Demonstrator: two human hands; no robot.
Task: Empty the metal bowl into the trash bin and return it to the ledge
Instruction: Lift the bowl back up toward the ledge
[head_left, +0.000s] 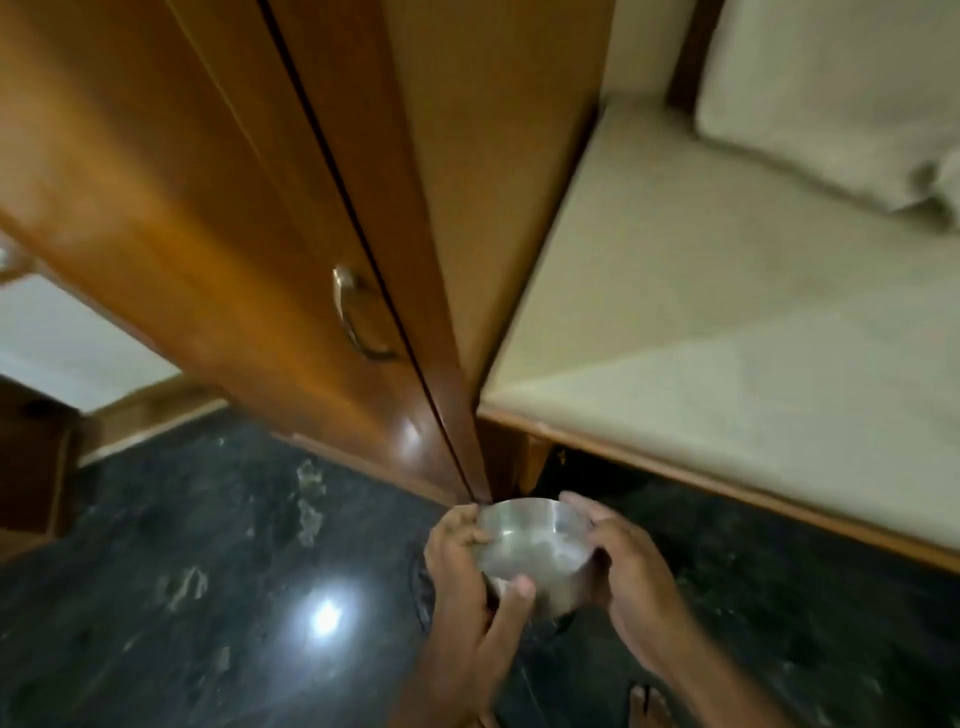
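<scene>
Bowl (530, 551) held low over the floor (182, 597), by the wardrobe (291, 208). My left hand (467, 587) and right hand (631, 577) clasp its rim. Light, stiff, slick steel; I'd grip opposite edges.

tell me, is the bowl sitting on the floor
No, the bowl is held up above the dark floor between the left hand and the right hand.

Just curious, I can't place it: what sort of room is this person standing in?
Probably a bedroom: a tall orange-brown wooden wardrobe with a curved metal door handle stands beside a cream mattress in a wooden frame, on dark polished stone floor.
</scene>
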